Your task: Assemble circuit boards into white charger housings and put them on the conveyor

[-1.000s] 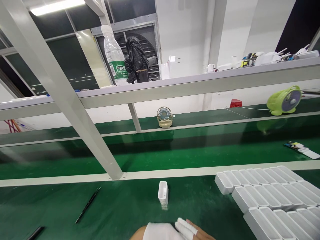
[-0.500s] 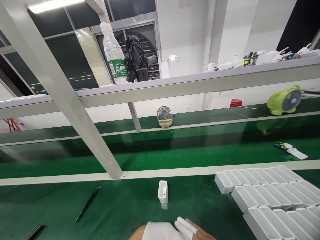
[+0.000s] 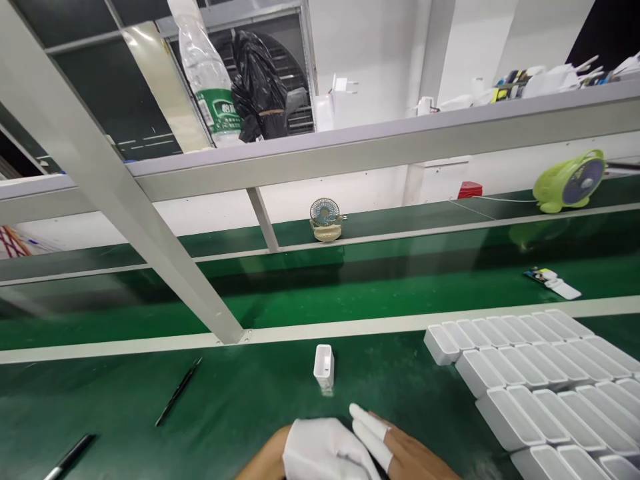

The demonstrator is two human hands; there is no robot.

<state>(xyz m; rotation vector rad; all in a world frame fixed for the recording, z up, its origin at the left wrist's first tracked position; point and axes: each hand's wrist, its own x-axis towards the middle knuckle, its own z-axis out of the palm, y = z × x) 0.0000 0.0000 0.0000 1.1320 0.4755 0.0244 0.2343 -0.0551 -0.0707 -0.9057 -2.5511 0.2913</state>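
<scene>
surface: green mat [image 3: 240,413], white rail [image 3: 350,328] behind it
left hand [image 3: 320,455]: white glove, fingers curled, grip unclear
right hand [image 3: 400,452]: white fingertip covers, fingers straight, close together
white box [image 3: 324,366]: upright, just beyond hands
room: trays [image 3: 540,373] right, bottle [image 3: 205,80] on shelf [image 3: 380,143]

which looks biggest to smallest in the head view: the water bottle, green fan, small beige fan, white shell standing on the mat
1. water bottle, cut off at the top edge
2. green fan
3. small beige fan and white shell: about alike, and the shell stands nearer the camera, so I would not rank them.
</scene>
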